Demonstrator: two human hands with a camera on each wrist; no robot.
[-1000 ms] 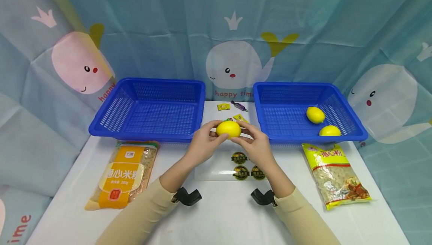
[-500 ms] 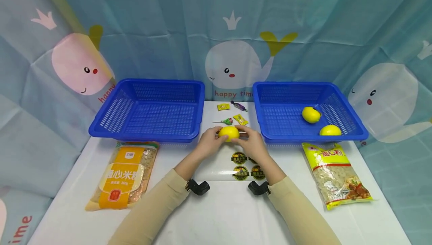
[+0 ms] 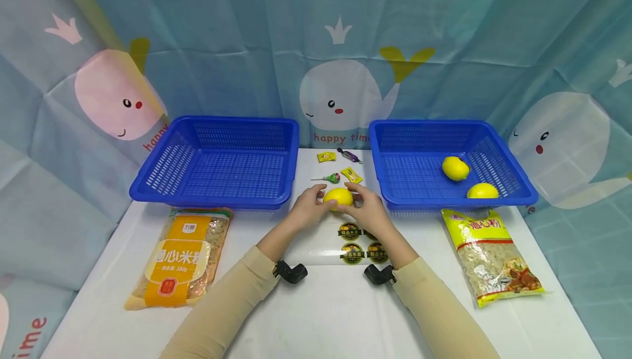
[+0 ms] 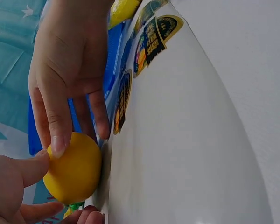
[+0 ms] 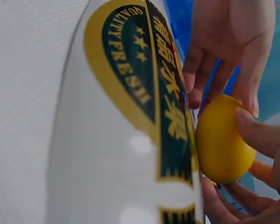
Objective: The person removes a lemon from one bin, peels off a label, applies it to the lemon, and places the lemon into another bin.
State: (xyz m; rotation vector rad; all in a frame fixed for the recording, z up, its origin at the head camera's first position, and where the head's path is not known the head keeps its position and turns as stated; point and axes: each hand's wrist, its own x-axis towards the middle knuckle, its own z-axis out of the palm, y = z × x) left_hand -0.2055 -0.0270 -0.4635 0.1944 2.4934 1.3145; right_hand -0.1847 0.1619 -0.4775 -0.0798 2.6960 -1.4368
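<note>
A yellow lemon [image 3: 338, 197] sits at the top edge of a glossy white sheet bearing round dark-and-gold stickers [image 3: 353, 253]. My left hand [image 3: 305, 209] holds it from the left and my right hand [image 3: 369, 212] from the right. Both thumbs touch the near side of the fruit, while the other fingers reach around behind, partly hidden. In the left wrist view the lemon [image 4: 74, 169] lies between the two hands, and the right thumb rests on its skin. The right wrist view shows the right thumb pressed on the lemon [image 5: 224, 140].
Two more lemons [image 3: 456, 168] lie in the right blue basket [image 3: 377, 167]; another blue basket [image 3: 217, 203] stands left. Behind the hands are a lollipop [image 3: 334, 178] and wrapped candies [image 3: 351, 175]. Pasta bags flank the front, one orange [image 3: 178, 260], one yellow [image 3: 494, 257].
Both hands have brought the lemon down and nearer to me, then slightly right. The lollipop behind it has come into view. One lemon in the right basket has rolled a little left.
</note>
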